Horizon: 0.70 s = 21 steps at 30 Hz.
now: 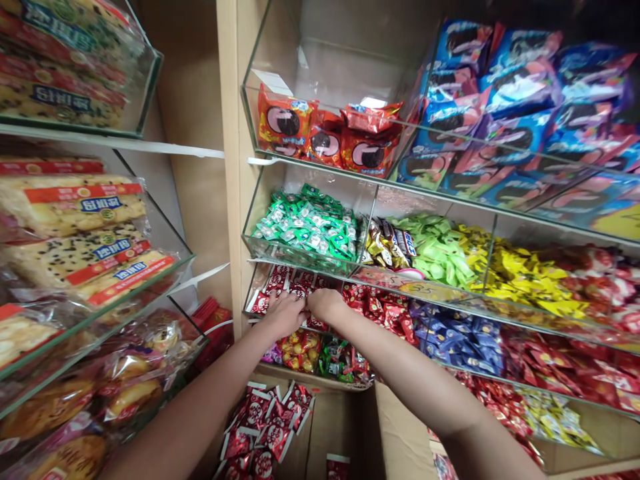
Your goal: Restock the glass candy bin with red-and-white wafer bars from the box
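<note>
Both arms reach forward to a glass-fronted shelf bin holding small dark red and white packets (261, 301). My left hand (287, 313) is over the bin's front, its fingers bent down among the packets; what it holds, if anything, is hidden. Just to its right, close beside it, my right hand (326, 305) is curled closed at the same bin, and its grip cannot be made out. Below, an open cardboard box (400, 427) holds a pile of similar red and white packets (267, 433) on its left side.
Higher bins hold green-wrapped candies (307, 223) and red snack packs (370, 147). Blue candies (463, 337) lie to the right. Packaged crackers (85, 207) fill glass shelves at the left, beside a wooden upright (233, 167). Glass edges run close above my hands.
</note>
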Tool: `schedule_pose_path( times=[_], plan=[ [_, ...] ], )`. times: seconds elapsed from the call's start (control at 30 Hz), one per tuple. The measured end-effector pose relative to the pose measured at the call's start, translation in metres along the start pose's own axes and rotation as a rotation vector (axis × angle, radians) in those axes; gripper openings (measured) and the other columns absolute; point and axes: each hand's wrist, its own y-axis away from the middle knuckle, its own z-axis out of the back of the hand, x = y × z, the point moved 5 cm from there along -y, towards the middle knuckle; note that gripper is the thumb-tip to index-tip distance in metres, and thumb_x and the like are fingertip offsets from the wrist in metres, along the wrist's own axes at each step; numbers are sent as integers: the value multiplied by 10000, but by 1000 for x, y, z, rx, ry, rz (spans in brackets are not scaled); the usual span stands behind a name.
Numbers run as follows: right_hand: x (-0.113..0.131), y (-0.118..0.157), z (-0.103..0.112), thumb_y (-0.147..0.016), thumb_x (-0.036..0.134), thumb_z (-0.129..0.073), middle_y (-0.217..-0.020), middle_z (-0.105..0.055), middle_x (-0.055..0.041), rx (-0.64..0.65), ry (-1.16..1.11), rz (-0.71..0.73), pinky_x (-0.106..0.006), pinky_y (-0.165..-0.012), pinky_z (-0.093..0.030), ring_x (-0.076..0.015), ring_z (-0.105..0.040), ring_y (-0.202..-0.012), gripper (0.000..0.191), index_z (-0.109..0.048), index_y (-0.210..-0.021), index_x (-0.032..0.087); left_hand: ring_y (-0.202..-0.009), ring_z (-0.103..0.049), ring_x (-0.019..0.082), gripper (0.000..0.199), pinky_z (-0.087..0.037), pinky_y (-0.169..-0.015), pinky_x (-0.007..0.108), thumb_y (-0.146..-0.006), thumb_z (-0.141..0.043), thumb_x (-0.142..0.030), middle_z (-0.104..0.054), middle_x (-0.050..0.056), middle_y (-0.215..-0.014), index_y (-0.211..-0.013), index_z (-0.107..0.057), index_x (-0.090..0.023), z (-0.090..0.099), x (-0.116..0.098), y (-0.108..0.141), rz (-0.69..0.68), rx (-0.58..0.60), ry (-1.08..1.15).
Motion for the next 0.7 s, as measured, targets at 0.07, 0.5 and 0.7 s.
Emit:
schedule_pose_path(
  times=[0.07, 0.5, 0.7],
  plan=[
    [1, 3, -2, -832, 173, -482, -1027, -627, -158, -32, 7, -35, -371, -761, -506, -234, -588, -965, 235, -599, -1013, 79, -957, -521, 220, 212, -334, -882, 487, -798, -505, -330, -607, 44, -933, -915, -583, -171, -5, 2, -4, 41, 20, 5],
    [-2, 44, 3, -809, 95, -415, -939, -649, -147, -233, -42, 8, -317, -721, -491, -230, -617, -884, 242, -603, -962, 109, -1066, -483, 219, 315, -247, -981, 487, -842, -387, -306, -593, 40, -1134, -1139, -486, -270, 13, 10, 6, -23, -67, 107],
    [15, 96, -30, -787, 313, -482, -808, -676, -95, -222, -185, 160, -287, -634, -488, -228, -640, -761, 207, -623, -850, 175, -1052, -494, 265, 342, -165, -994, 552, -844, -366, -361, -605, 92, -1121, -1122, -521, -236, 6, 29, 15, 61, -132, 94]
  ],
)
